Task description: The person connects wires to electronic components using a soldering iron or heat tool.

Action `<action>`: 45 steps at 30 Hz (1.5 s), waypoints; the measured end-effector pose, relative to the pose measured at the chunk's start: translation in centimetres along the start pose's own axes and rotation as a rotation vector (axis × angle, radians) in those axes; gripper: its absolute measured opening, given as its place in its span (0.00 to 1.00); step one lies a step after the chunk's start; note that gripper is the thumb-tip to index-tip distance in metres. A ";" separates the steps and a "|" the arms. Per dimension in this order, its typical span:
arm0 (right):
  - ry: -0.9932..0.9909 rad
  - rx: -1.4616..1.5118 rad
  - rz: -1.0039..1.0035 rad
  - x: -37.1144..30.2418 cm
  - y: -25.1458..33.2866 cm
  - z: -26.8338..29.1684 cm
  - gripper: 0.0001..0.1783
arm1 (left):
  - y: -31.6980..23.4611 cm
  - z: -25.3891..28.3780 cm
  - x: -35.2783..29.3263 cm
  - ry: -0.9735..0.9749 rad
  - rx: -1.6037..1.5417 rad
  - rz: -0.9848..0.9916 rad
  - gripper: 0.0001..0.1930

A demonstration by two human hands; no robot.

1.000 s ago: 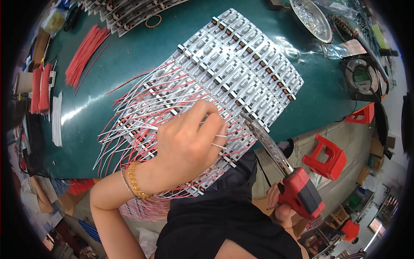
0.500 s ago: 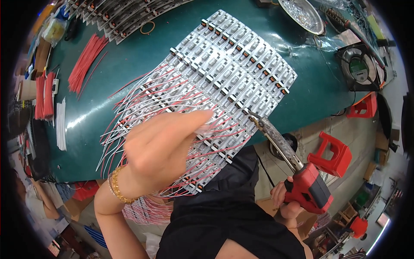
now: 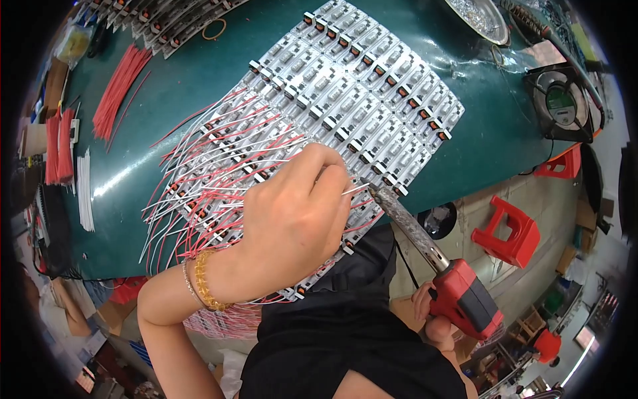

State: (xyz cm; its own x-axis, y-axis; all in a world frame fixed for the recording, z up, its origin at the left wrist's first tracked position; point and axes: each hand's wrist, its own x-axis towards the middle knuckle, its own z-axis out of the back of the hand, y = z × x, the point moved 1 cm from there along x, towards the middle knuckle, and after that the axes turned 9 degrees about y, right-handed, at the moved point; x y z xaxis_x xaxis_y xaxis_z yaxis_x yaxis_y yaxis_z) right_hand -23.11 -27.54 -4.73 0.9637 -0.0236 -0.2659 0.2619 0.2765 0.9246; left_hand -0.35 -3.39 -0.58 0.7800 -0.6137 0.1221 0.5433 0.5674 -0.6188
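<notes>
My left hand (image 3: 296, 216) is closed in a pinch over the panel of circuit boards (image 3: 362, 123). A short end of white wire (image 3: 357, 189) sticks out from its fingertips. With my right hand (image 3: 430, 316) I grip the handle of a red and black soldering iron (image 3: 468, 302). The iron's tip meets the board area right beside that wire end; whether they touch is too small to tell. Red and white wires (image 3: 199, 179) fan out from the panel's left half, and my left hand hides some of them.
Loose red wires (image 3: 119, 93) and white wires (image 3: 84, 193) lie on the green table (image 3: 153, 133) at left. More boards (image 3: 159, 23) are stacked at the far left. A metal dish (image 3: 482, 16) and a small fan (image 3: 563, 106) sit at far right. Red stools (image 3: 508, 233) stand on the floor.
My left hand has moved right across the panel, bringing a white wire end to the iron's tip. The iron has shifted slightly left and down. The whole view has shifted a little.
</notes>
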 end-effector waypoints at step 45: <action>-0.095 -0.144 0.014 -1.4 0.7 0.4 0.38 | -1.0 -1.5 -0.1 -0.087 0.113 -0.075 0.10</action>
State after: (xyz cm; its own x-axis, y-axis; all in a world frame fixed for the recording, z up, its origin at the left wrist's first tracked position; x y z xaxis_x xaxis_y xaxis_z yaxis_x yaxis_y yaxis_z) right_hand -24.27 -27.72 -3.64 0.9695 -0.1077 -0.2202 0.2451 0.4122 0.8775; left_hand -1.44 -4.73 -1.09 0.7570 -0.6098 0.2347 0.6290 0.5829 -0.5144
